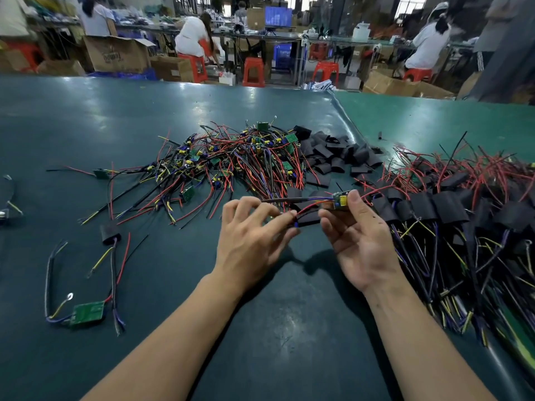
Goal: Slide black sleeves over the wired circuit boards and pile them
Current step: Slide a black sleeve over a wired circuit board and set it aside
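Just below the middle of the table, the left hand [252, 227] pinches a black sleeve [308, 217] and the right hand [356, 230], at its 3 o'clock, holds the small circuit board [339, 200], so loose wires could snag and bunch the sleeve.

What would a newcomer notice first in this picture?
First, the two hands at centre: the left hand pinches a black sleeve, the right hand holds a wired circuit board. Behind them lies a tangle of bare boards; the sleeved pile is at right.
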`<control>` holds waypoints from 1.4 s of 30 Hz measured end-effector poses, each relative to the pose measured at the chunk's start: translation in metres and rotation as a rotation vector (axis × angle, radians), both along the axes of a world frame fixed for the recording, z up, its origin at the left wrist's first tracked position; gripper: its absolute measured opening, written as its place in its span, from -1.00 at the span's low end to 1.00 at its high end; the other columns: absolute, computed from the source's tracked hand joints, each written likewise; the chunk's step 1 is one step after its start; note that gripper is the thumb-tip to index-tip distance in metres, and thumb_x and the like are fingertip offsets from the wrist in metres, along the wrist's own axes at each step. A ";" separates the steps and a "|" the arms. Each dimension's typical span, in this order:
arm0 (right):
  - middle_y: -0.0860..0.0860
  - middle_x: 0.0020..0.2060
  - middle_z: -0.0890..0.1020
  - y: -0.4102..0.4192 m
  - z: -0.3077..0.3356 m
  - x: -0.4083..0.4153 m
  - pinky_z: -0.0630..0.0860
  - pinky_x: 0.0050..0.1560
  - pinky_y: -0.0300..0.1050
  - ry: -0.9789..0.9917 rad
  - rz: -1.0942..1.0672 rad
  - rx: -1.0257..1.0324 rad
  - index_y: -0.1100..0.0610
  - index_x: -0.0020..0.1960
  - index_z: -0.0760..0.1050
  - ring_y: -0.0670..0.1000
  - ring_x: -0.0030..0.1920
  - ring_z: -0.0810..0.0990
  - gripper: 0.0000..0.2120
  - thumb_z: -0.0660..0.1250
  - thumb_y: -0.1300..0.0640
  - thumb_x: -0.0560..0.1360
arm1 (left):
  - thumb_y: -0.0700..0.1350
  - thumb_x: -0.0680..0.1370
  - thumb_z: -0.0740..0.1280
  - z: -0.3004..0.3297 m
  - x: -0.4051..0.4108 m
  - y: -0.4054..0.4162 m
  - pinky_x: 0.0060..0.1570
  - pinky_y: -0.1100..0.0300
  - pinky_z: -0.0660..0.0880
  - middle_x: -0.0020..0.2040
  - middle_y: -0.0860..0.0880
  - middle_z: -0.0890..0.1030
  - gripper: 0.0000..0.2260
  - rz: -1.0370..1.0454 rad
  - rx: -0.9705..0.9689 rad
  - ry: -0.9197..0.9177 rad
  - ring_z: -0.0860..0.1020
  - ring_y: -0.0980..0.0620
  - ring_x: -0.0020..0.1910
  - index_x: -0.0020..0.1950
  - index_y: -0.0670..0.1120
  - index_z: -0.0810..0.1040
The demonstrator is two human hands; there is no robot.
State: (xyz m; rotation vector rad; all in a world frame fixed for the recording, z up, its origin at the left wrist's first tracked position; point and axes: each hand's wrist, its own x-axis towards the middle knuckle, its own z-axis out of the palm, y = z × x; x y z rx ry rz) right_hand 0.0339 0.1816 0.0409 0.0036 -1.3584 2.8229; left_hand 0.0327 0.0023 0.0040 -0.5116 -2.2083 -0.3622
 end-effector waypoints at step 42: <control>0.00 -0.13 0.73 -0.006 -0.039 -0.019 0.57 -0.06 -0.12 0.266 -0.170 0.848 -0.07 0.08 0.43 -0.04 -0.10 0.70 -0.94 0.19 0.02 0.66 | -0.14 0.50 0.41 -0.002 -0.002 -0.013 -0.06 -0.07 0.50 -0.10 -0.05 0.64 -0.89 -0.163 0.063 -0.266 0.52 -0.13 -0.07 -0.04 -0.16 0.66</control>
